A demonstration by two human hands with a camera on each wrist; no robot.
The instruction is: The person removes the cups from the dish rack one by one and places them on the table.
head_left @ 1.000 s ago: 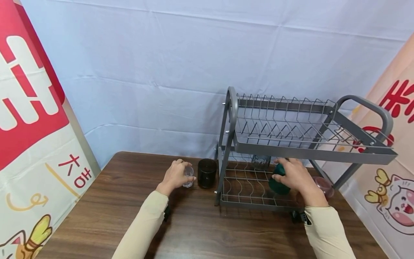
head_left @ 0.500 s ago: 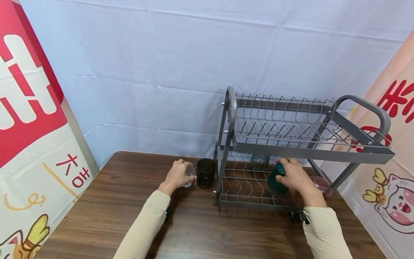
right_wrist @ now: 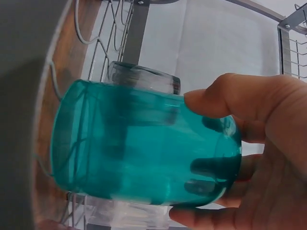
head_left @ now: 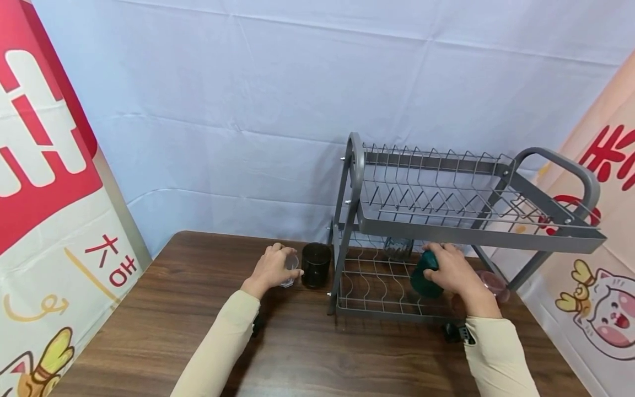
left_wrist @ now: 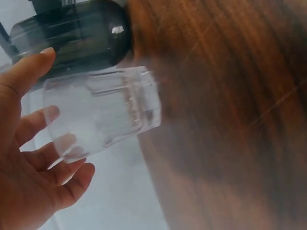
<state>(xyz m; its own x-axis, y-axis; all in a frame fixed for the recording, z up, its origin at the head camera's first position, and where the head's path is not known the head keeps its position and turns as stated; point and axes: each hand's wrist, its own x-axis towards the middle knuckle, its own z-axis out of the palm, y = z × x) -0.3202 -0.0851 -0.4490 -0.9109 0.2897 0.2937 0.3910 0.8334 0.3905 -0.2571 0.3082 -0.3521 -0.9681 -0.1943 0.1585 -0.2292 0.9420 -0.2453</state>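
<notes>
A teal see-through cup (right_wrist: 144,143) stands upside down on the dish rack's lower wire shelf. My right hand (head_left: 453,270) grips it near its base, thumb on one side and fingers on the other. At the left, my left hand (head_left: 273,267) is spread around the rim of a clear plastic cup (left_wrist: 105,112) on the table. Its fingers lie behind the rim, while the thumb stands apart from it, in front of a dark cup (head_left: 316,266) in the left wrist view. Whether those fingers touch the clear cup, I cannot tell.
The grey two-tier dish rack (head_left: 483,234) stands on the wooden table (head_left: 317,353), its upper tier over my right hand. A clear glass (head_left: 398,248) is at the back of the lower shelf. A pink cup (head_left: 493,284) sits at its right end, partly behind my wrist.
My right thumb has shifted slightly to the right on the teal cup. The left hand and the cups stay almost where they were.
</notes>
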